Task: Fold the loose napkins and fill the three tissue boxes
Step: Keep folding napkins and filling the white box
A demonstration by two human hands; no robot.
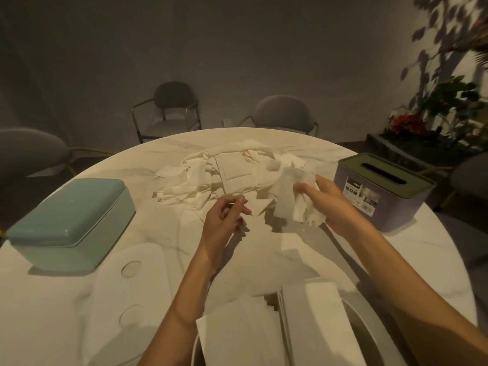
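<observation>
Beyond the folded stack [311, 320] at the tabletop's [66, 313] near edge, most napkins [211, 175] lie loose; right hand [335, 204] fingers clamp one crumpled napkin [287, 196], left hand [224, 220] fingers curl empty; purple box [383, 191] right, teal box [71, 220] left, filling unseen.

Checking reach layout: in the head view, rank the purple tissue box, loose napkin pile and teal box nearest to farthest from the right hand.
From the right hand:
1. Loose napkin pile, just left of it, beyond the fingers.
2. Purple tissue box, right side.
3. Teal box, far left.
Pile and purple box are nearly level.
</observation>
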